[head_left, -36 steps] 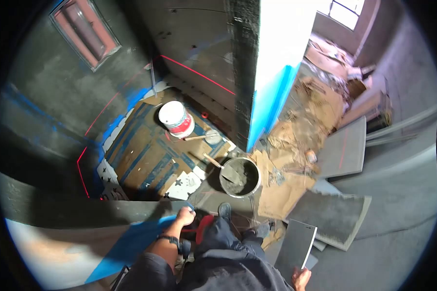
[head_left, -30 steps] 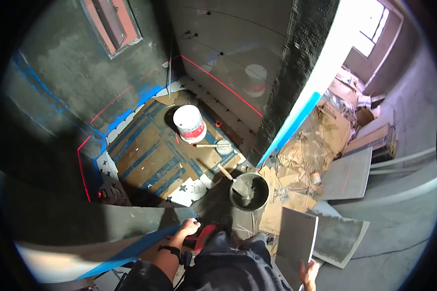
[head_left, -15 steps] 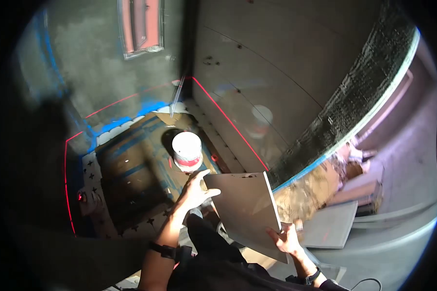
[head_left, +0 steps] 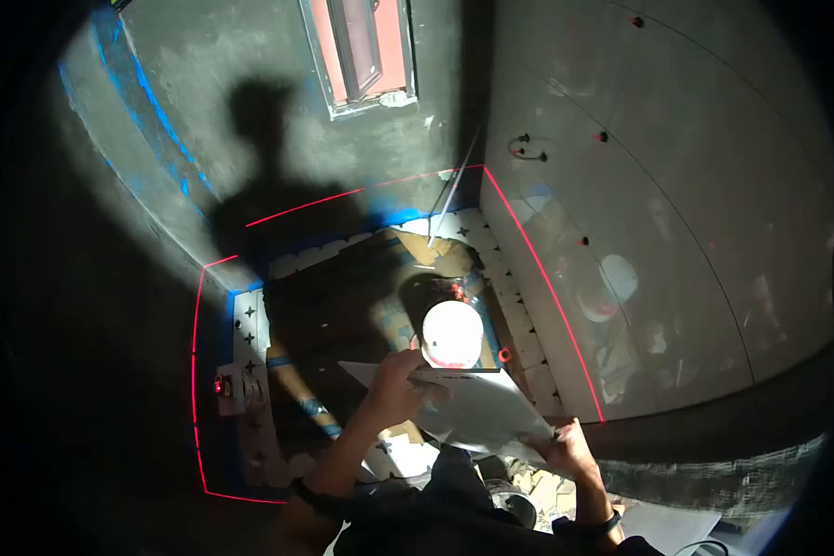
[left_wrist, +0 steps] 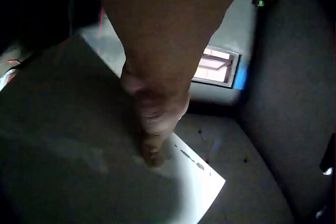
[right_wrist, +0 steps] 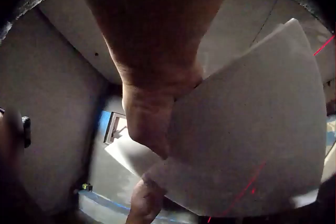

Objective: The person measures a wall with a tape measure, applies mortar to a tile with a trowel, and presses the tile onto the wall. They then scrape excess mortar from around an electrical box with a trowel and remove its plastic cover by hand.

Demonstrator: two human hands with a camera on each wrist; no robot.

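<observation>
A large, flat rectangular tile (head_left: 477, 417) is held out in front of the body, tilted, above the covered floor. My left hand (head_left: 398, 387) grips its left edge in the head view; in the left wrist view that hand (left_wrist: 155, 113) has its fingertips on the tile's broad shaded face (left_wrist: 68, 145). At the opposite edge, my right hand (head_left: 567, 451) holds the tile, and the right wrist view shows this hand (right_wrist: 149, 113) bent over the rim of the pale face (right_wrist: 247, 124). Some fingers are hidden behind the tile.
A white bucket (head_left: 452, 332) stands just beyond the tile. A red ring-shaped item (head_left: 504, 355) lies beside it. At left sits a laser level (head_left: 222, 385), with red lines along the walls. A mortar bucket (head_left: 516, 505) is low near the legs, and another panel (head_left: 667, 526) lies bottom right.
The tile has come up from low at my right side to the front. My left hand, earlier apart from it, now grips its edge. The head view has turned toward the walled corner.
</observation>
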